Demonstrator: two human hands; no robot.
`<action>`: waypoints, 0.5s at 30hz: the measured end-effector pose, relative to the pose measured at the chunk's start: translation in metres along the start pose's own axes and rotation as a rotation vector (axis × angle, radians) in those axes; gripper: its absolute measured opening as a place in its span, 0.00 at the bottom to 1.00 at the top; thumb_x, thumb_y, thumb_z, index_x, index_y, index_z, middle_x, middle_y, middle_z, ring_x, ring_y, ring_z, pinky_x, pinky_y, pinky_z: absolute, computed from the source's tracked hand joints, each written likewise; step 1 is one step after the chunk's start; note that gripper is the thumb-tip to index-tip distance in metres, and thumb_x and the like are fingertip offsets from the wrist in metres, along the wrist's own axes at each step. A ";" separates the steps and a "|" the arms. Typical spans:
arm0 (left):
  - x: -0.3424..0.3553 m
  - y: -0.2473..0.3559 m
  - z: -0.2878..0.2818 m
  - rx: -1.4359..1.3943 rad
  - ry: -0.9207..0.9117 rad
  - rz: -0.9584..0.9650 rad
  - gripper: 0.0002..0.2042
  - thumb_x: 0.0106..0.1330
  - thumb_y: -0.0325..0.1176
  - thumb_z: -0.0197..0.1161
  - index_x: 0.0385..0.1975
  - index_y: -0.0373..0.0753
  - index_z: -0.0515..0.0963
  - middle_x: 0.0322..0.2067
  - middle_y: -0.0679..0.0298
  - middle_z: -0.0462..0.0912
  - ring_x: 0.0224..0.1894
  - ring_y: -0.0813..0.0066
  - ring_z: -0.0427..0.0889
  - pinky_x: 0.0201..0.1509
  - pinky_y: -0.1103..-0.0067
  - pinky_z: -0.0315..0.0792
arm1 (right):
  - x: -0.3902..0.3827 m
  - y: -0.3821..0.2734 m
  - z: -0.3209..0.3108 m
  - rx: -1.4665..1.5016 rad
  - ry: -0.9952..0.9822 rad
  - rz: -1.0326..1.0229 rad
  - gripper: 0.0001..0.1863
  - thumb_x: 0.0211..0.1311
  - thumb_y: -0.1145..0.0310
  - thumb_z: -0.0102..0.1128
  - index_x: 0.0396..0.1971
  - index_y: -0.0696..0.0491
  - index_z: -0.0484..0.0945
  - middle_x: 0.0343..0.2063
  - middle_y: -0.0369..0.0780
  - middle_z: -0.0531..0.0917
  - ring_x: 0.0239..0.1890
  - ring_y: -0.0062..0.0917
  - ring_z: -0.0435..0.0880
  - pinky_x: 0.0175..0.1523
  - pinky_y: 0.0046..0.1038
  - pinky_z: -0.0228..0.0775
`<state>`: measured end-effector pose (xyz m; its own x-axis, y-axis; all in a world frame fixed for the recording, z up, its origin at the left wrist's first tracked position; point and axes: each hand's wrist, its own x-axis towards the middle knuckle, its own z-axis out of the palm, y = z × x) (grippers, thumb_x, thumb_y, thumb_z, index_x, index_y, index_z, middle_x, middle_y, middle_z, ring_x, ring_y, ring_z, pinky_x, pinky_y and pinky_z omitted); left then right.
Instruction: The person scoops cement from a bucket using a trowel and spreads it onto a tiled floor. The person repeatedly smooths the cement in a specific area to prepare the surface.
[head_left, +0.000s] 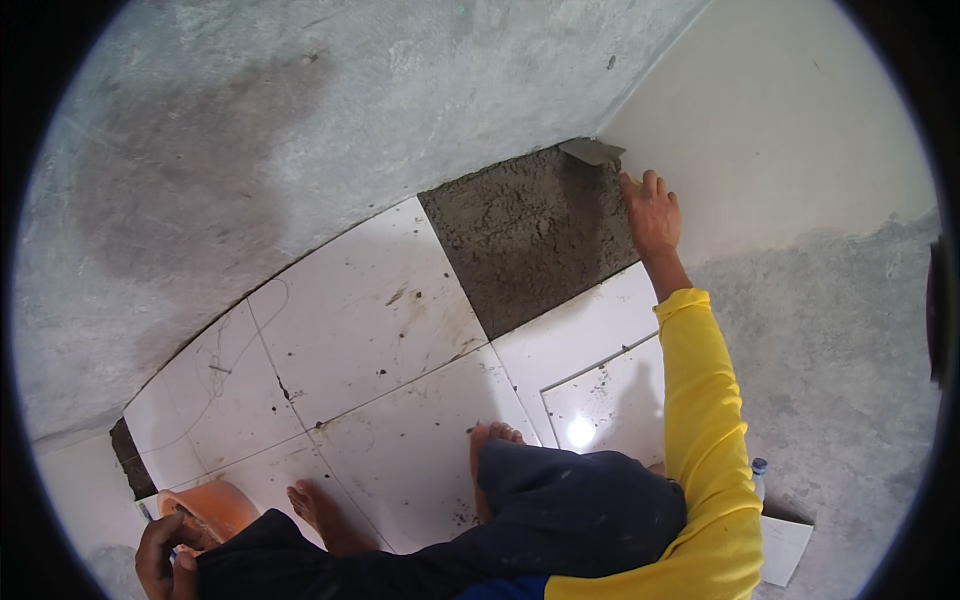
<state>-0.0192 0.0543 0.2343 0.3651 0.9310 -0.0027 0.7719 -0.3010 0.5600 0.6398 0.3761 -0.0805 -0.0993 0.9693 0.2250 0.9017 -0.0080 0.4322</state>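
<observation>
My right hand [654, 214] reaches to the far corner, fingers closed on the handle of a trowel. The flat grey blade of the trowel [594, 151] lies on wet mortar [530, 235] against the two walls; my fingers hide most of the handle. At the lower left, my left hand [165, 555] is curled at the rim of an orange bucket [222, 510], which tilts beside my leg and has grey residue inside. Part of that grip is in shadow. White floor tiles [365, 300] border the mortar on its left and near sides.
A loose white tile [605, 400] lies on the laid ones by my right knee. Grey plastered walls [400, 90] meet at the far corner. A plastic bottle [759, 478] and a white tile piece [786, 548] are at the right. Mortar crumbs dot the tiles near my bare feet.
</observation>
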 end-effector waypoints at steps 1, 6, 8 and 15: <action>0.000 -0.001 0.002 -0.012 0.006 -0.003 0.23 0.78 0.27 0.61 0.72 0.34 0.72 0.58 0.35 0.82 0.50 0.42 0.88 0.50 0.59 0.86 | -0.001 0.002 0.003 -0.010 0.022 0.002 0.29 0.69 0.71 0.61 0.69 0.35 0.78 0.51 0.39 0.76 0.54 0.31 0.81 0.53 0.36 0.77; -0.003 -0.002 0.003 -0.069 0.019 -0.041 0.22 0.78 0.26 0.60 0.71 0.34 0.74 0.58 0.36 0.82 0.51 0.43 0.88 0.51 0.58 0.86 | 0.004 -0.002 0.004 -0.005 -0.003 -0.009 0.27 0.70 0.70 0.60 0.68 0.39 0.78 0.52 0.40 0.77 0.55 0.32 0.81 0.54 0.38 0.79; -0.003 -0.001 0.003 -0.071 0.032 -0.053 0.21 0.79 0.26 0.59 0.70 0.34 0.74 0.58 0.36 0.82 0.51 0.43 0.88 0.50 0.59 0.86 | 0.008 0.000 0.007 -0.017 -0.067 0.051 0.27 0.70 0.69 0.60 0.68 0.40 0.78 0.53 0.40 0.77 0.56 0.32 0.81 0.55 0.38 0.79; 0.000 0.007 0.005 -0.017 0.037 -0.089 0.19 0.79 0.26 0.59 0.68 0.32 0.76 0.58 0.36 0.82 0.52 0.44 0.88 0.52 0.59 0.86 | -0.004 -0.001 -0.011 0.234 -0.192 0.377 0.24 0.75 0.59 0.61 0.68 0.44 0.78 0.51 0.44 0.82 0.54 0.39 0.87 0.53 0.42 0.82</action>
<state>-0.0116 0.0513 0.2342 0.2761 0.9609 -0.0225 0.7915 -0.2140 0.5725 0.6343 0.3696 -0.0720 0.3121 0.9376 0.1534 0.9327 -0.3331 0.1384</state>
